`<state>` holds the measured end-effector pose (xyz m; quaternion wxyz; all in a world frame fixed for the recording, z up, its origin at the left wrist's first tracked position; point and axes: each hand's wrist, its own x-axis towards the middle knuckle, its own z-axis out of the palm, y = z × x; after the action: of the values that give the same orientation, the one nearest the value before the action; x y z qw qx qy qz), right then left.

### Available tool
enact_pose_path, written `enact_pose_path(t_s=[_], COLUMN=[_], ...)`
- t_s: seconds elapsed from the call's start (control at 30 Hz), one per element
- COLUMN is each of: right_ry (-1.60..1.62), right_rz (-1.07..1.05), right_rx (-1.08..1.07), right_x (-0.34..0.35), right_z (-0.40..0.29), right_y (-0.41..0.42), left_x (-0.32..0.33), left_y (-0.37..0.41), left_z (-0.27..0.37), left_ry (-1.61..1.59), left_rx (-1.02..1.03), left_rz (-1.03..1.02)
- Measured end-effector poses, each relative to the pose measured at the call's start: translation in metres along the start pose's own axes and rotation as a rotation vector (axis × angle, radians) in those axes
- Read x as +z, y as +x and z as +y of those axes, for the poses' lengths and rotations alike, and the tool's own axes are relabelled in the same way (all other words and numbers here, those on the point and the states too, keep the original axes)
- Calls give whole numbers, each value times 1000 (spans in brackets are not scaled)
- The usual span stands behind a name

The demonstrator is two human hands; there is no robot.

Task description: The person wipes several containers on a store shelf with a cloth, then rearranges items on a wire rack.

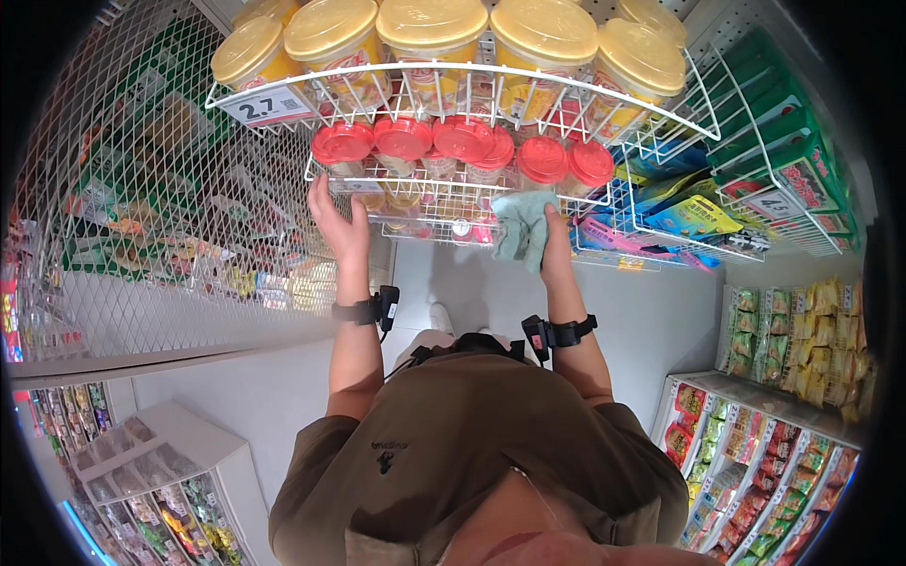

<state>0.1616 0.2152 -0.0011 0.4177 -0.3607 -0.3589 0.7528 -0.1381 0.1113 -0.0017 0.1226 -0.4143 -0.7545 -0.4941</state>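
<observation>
My left hand (340,221) is raised at the left front corner of a white wire shelf basket (439,185), fingers apart, with nothing seen in it. A pale green cloth (525,226) hangs bunched in my right hand (557,237), against the right part of that basket's front. Plastic jars with red lids (463,139) stand in the basket. Above them, a wire basket (396,67) holds tubs with yellow lids (543,28) and bears a price tag (265,105). Further wire baskets with jars show lower down, partly hidden.
White metal mesh (269,212) with packaged goods behind it rises on the left. To the right are wire baskets with green packs (807,166) and yellow-blue pouches (697,216). Snack racks (764,460) stand lower right, and a white display unit (184,439) lower left.
</observation>
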Motion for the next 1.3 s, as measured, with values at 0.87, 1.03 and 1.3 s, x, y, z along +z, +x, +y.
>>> enact_pose_path(t_s=[0.87, 1.03, 1.3], right_ry=[-1349, -1153, -906], right_rz=[30, 25, 286], right_rx=[-918, -812, -748], right_x=[-9, -29, -76], right_z=[-78, -90, -105], right_y=[40, 37, 31], left_x=[63, 91, 109], left_y=[-69, -57, -48], left_z=[167, 172, 187], left_ry=[-144, -237, -223], left_rx=[356, 398, 326], left_rz=[-607, -622, -502])
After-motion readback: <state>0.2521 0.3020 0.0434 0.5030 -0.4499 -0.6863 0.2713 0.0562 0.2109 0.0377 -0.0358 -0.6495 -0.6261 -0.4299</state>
